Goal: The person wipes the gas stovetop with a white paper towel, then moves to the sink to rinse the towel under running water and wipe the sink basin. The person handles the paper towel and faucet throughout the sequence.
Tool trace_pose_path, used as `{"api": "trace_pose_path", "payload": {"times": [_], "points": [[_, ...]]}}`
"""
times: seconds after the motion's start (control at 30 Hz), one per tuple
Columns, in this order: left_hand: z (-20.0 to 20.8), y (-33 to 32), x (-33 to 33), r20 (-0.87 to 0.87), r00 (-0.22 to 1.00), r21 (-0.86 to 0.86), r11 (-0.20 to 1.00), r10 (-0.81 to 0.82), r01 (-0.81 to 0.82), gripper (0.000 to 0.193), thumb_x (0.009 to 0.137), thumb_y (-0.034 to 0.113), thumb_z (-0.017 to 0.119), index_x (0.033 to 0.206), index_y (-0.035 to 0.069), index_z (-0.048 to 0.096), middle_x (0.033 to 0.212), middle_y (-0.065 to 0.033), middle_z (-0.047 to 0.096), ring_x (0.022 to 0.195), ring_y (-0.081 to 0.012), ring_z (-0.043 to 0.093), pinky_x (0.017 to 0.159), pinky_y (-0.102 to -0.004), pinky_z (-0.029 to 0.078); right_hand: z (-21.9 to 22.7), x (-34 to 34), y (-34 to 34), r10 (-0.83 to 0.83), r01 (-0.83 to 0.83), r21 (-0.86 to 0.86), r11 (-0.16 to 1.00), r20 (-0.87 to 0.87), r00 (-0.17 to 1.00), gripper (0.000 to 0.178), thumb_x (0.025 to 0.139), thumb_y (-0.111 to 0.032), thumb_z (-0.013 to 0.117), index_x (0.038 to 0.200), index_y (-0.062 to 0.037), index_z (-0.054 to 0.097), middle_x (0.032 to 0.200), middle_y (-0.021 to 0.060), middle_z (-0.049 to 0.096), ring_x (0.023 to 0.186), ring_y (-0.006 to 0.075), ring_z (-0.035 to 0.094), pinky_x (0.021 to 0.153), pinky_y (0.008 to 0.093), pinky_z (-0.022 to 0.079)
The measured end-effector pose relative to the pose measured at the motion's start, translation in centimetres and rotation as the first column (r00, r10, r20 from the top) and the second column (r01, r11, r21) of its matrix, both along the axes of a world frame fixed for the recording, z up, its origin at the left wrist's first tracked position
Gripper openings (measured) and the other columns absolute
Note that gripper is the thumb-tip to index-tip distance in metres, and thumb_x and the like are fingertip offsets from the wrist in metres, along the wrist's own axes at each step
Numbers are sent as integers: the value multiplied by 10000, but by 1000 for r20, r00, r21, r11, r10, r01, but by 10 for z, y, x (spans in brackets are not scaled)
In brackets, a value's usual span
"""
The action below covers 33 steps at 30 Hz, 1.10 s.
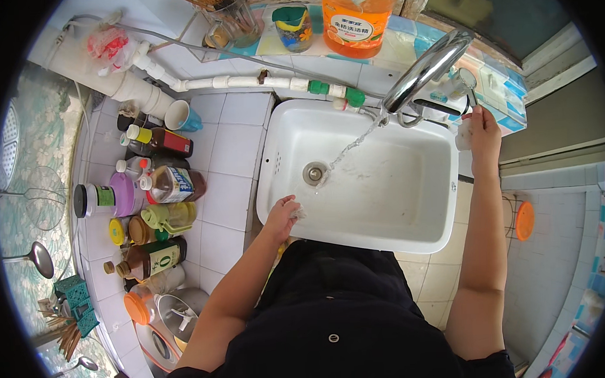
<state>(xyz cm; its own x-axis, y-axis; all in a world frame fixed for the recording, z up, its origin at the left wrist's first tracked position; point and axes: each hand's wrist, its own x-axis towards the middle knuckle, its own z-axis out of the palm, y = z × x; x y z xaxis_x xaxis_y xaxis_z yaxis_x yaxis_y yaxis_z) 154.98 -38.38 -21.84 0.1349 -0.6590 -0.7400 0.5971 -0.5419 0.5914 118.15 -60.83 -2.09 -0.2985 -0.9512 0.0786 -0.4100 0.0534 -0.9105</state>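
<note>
Water runs from tap into sink; left hand clamped on a small rag at near rim, right hand gripping far-right handle; rinsing apparently just under way.

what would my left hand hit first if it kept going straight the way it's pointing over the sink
The left hand, closed on a small pale scrap at the near rim of the white sink, points up and right. Going on, it would probably meet the drain first, though depth is hard to judge.

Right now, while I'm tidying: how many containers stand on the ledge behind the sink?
3: a glass mug at the left, a small colourful cup in the middle, a big orange bottle at the right. The picture's top edge may hide more.
</note>
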Motion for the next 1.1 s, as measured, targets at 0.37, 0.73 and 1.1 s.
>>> {"api": "trace_pose_path", "payload": {"times": [0.37,0.73,1.1], "points": [[-33,14,-18,947,107,204,823,-303,530,373,855,141,590,1204,94,467,1073,-119,574,916,-317,596,773,-436,479,-146,-56,139,-45,-108,668,736,208,977,415,877,-88,557,1272,17,491,1096,129,614,943,193,629,790,292,502],[-41,6,-48,986,-90,156,965,-140,210,269,835,139,583,1102,128,559,950,-43,603,851,-271,601,803,-397,460,-276,-77,64,867,-546,686,481,-464,182,255,877,-216,608,1102,-94,608,1276,88,519,1087,291,564,867,377,484],[-43,11,-53,982,-67,182,979,-176,95,238,763,99,582,996,145,609,873,-21,610,777,-270,600,745,-382,498,-331,-92,119,907,-272,932,238,-313,-280,252,844,-58,479,1027,55,609,1282,189,466,1088,338,541,894,421,463]]}}
